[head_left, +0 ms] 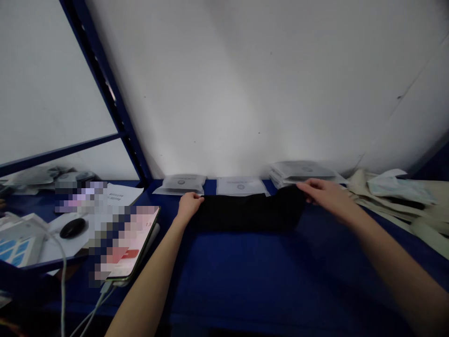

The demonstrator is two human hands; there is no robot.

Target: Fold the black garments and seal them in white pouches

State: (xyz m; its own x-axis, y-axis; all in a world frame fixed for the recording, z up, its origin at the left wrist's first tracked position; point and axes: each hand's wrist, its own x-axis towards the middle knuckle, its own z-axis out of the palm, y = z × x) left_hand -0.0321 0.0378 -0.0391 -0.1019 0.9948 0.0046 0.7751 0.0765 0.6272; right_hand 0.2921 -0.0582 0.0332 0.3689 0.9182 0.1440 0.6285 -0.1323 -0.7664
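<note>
A piece of black cloth (pixel 245 213), its exact kind not clear, stretches sideways over the blue table. My left hand (pixel 190 206) pinches its left end, and my right hand (pixel 321 195) grips the upper right corner, which is lifted a little. Behind the cloth lie flat, frosted plastic packets with a printed round mark: one packet (pixel 182 184) beyond my left hand, another packet (pixel 241 186) in the middle, and a stack of packets (pixel 303 172) close behind my right hand.
A phone (pixel 135 243) with a cable (pixel 94 311) plugged in stands left of my left forearm. Further left are a black computer mouse (pixel 73 228) and papers (pixel 121 194) beside a blue metal post (pixel 129 140). Beige fabric and plastic bags (pixel 396 199) are heaped at right. A white wall (pixel 245 93) rises behind.
</note>
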